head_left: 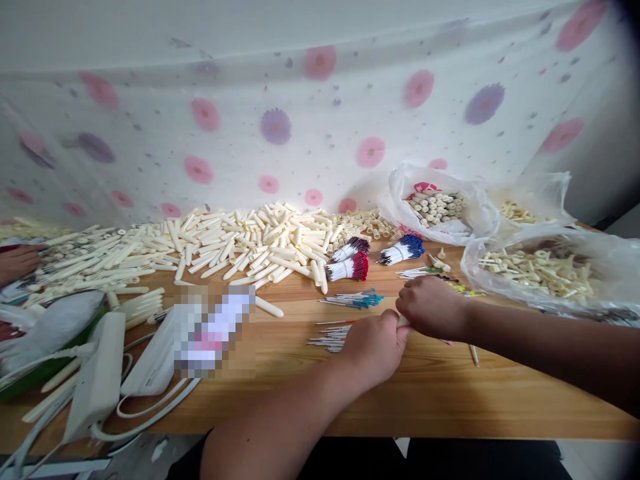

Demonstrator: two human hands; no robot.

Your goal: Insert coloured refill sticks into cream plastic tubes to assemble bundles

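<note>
My left hand is closed around a cream pen barrel, of which only a short piece shows between my hands. Against it presses my right hand, its fingers curled at the barrel's upper end; whatever else they grip is hidden. White pen refills with red tips lie partly behind my left hand. Loose refills with light blue tips are just beyond. Farther back are bundled refills with red ends, blue ends and dark ends. Yellow-tipped refills show beside my right wrist.
A large heap of cream barrels runs along the back. Plastic bags of pen parts and assembled-looking pens stand at right. Power strips with cables and a pixelated object lie left. Another person's hand is at the far left.
</note>
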